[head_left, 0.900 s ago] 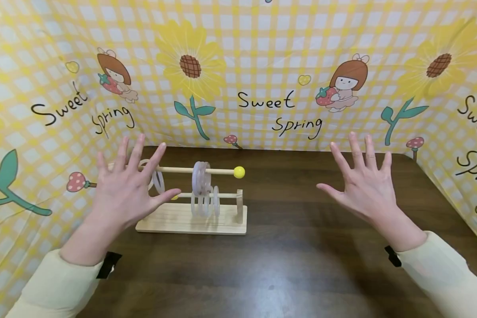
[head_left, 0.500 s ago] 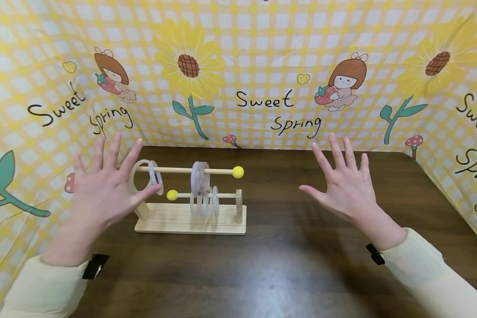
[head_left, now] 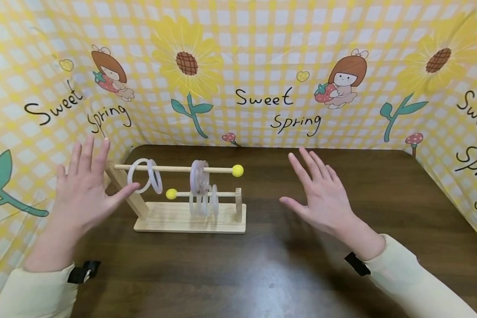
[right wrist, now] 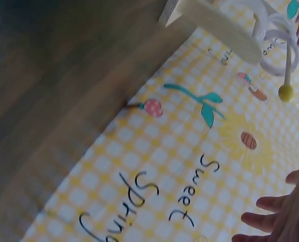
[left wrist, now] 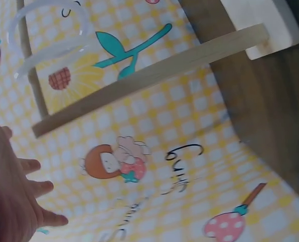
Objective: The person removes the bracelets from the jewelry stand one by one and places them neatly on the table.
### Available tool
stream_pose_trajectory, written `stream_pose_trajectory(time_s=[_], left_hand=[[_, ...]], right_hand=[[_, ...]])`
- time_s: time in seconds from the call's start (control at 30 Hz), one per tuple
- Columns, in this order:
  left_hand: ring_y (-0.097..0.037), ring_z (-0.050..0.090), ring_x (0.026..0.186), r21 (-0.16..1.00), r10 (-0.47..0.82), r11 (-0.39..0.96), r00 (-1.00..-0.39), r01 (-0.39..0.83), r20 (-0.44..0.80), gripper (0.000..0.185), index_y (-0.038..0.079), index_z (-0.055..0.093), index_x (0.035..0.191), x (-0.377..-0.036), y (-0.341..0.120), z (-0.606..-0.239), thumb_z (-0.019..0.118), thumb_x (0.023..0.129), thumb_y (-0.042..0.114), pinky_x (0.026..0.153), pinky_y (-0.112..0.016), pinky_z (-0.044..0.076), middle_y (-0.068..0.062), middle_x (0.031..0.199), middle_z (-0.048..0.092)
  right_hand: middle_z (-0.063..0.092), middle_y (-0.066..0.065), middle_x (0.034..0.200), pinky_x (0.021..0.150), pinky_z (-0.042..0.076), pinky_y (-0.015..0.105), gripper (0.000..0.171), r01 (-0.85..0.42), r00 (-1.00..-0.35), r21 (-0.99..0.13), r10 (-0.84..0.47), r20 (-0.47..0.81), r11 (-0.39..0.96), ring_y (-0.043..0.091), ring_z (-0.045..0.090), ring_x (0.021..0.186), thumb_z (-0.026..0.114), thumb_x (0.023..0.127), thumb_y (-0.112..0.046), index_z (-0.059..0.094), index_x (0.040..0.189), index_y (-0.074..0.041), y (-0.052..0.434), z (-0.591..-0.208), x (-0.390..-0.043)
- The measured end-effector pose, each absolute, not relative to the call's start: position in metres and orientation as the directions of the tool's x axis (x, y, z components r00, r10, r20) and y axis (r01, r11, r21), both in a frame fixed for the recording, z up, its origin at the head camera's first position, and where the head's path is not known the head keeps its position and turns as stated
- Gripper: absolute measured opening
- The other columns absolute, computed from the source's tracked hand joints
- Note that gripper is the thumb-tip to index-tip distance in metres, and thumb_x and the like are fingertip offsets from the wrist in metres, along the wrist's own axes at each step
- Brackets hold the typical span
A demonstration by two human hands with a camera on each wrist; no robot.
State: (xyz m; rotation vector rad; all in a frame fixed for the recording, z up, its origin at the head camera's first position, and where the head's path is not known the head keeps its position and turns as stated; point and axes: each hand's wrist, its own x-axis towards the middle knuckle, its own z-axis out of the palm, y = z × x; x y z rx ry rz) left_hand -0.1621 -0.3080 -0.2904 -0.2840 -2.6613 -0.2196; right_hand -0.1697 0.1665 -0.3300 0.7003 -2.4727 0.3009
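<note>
A wooden stand (head_left: 191, 223) carries two horizontal rods tipped with yellow balls (head_left: 237, 170). Translucent white rings (head_left: 143, 176) and pinkish rings (head_left: 199, 177) hang on the upper rod, and more rings (head_left: 203, 204) on the lower one. My left hand (head_left: 89, 185) hovers open with spread fingers just left of the stand, its thumb close to the slanted left post and holding nothing. My right hand (head_left: 316, 192) hovers open to the right of the stand, empty. The left wrist view shows the post (left wrist: 149, 70) and rings (left wrist: 49, 40); the right wrist view shows the stand's base (right wrist: 215, 25).
A dark wooden table (head_left: 262, 274) bears the stand. A yellow checked backdrop (head_left: 262, 66) with sunflowers and "Sweet Spring" lettering closes in the back, left and right sides. Cream sleeves cover both forearms.
Both hands have drifted left and a little lower, still spread. The left hand has left the front of the stand, uncovering its left post and white rings; the right hand is nearer the stand.
</note>
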Motion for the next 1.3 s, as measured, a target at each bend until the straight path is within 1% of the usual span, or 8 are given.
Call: stream_pose_trajectory(time_s=[0.2, 0.33, 0.43, 0.6, 0.7, 0.83, 1.13, 1.3], left_hand=[[-0.037, 0.006, 0.145, 0.397, 0.168, 0.823, -0.843, 0.406, 0.512, 0.097, 0.021, 0.004, 0.157, -0.166, -0.317, -0.308, 0.068, 0.088, 0.04, 0.111, -0.062, 0.007, -0.012, 0.161, 0.004], [-0.035, 0.011, 0.144, 0.578, 0.137, 0.69, -0.862, 0.437, 0.489, 0.094, 0.026, 0.004, 0.157, -0.166, -0.32, -0.318, 0.069, 0.09, 0.015, 0.108, -0.065, 0.011, -0.009, 0.161, 0.008], [-0.025, 0.022, 0.142, 0.644, 0.126, 0.607, -0.856, 0.466, 0.501, 0.093, 0.022, 0.008, 0.157, -0.166, -0.322, -0.325, 0.066, 0.089, 0.0, 0.111, -0.047, 0.025, -0.011, 0.159, 0.016], [-0.007, 0.039, 0.129, 0.678, 0.137, 0.533, -0.842, 0.507, 0.522, 0.094, 0.017, 0.01, 0.157, -0.167, -0.324, -0.336, 0.06, 0.085, -0.017, 0.094, -0.014, 0.037, -0.005, 0.147, 0.035], [-0.002, 0.046, 0.12, 0.68, 0.144, 0.521, -0.838, 0.516, 0.526, 0.095, 0.017, 0.01, 0.156, -0.168, -0.324, -0.342, 0.058, 0.084, -0.021, 0.091, -0.013, 0.04, 0.003, 0.137, 0.042], [0.002, 0.05, 0.113, 0.681, 0.135, 0.52, -0.836, 0.516, 0.531, 0.095, 0.017, 0.01, 0.156, -0.168, -0.323, -0.346, 0.058, 0.084, -0.021, 0.088, -0.012, 0.042, -0.002, 0.135, 0.046], [-0.004, 0.055, 0.112, 0.694, 0.165, 0.339, -0.766, 0.635, 0.621, 0.084, 0.007, 0.014, 0.152, -0.174, -0.321, -0.353, 0.047, 0.084, -0.028, 0.088, -0.014, 0.044, 0.006, 0.129, 0.053], [-0.003, 0.057, 0.108, 0.694, 0.142, 0.34, -0.764, 0.635, 0.629, 0.077, 0.004, 0.016, 0.149, -0.176, -0.321, -0.355, 0.046, 0.085, -0.027, 0.084, -0.013, 0.046, 0.008, 0.125, 0.055]], right_hand=[[0.03, 0.011, 0.154, 0.1, 0.036, 0.056, 0.086, -0.636, -0.669, -0.168, -0.43, 0.606, 0.753, 0.033, 0.033, 0.136, 0.029, 0.093, -0.071, 0.022, 0.155, -0.012, 0.153, -0.339, -0.166], [0.034, 0.009, 0.153, 0.098, 0.04, 0.054, 0.082, -0.684, -0.654, -0.245, -0.43, 0.623, 0.687, 0.028, 0.038, 0.134, 0.033, 0.095, -0.067, 0.026, 0.153, -0.009, 0.144, -0.345, -0.162], [0.037, 0.008, 0.151, 0.095, 0.043, 0.053, 0.078, -0.705, -0.656, -0.313, -0.417, 0.629, 0.637, 0.026, 0.041, 0.133, 0.037, 0.096, -0.064, 0.03, 0.151, -0.009, 0.138, -0.351, -0.16], [0.044, 0.007, 0.145, 0.095, 0.043, 0.05, 0.068, -0.736, -0.649, -0.399, -0.404, 0.644, 0.547, 0.024, 0.045, 0.129, 0.041, 0.098, -0.057, 0.036, 0.147, -0.01, 0.128, -0.363, -0.155], [0.047, 0.006, 0.142, 0.097, 0.042, 0.047, 0.064, -0.755, -0.638, -0.426, -0.408, 0.653, 0.498, 0.024, 0.047, 0.127, 0.045, 0.099, -0.052, 0.039, 0.145, -0.009, 0.122, -0.369, -0.154], [0.052, 0.004, 0.134, 0.095, 0.043, 0.044, 0.056, -0.764, -0.636, -0.467, -0.405, 0.657, 0.445, 0.023, 0.051, 0.12, 0.052, 0.099, -0.044, 0.043, 0.142, -0.009, 0.114, -0.372, -0.154], [0.055, 0.004, 0.127, 0.081, 0.048, 0.038, 0.049, -0.764, -0.645, -0.523, -0.437, 0.627, 0.377, 0.018, 0.053, 0.112, 0.064, 0.093, -0.021, 0.045, 0.137, -0.01, 0.09, -0.373, -0.156], [0.057, 0.005, 0.118, 0.079, 0.048, 0.032, 0.048, -0.763, -0.646, -0.539, -0.463, 0.607, 0.357, 0.016, 0.054, 0.107, 0.065, 0.093, -0.019, 0.046, 0.136, -0.01, 0.074, -0.372, -0.157]])
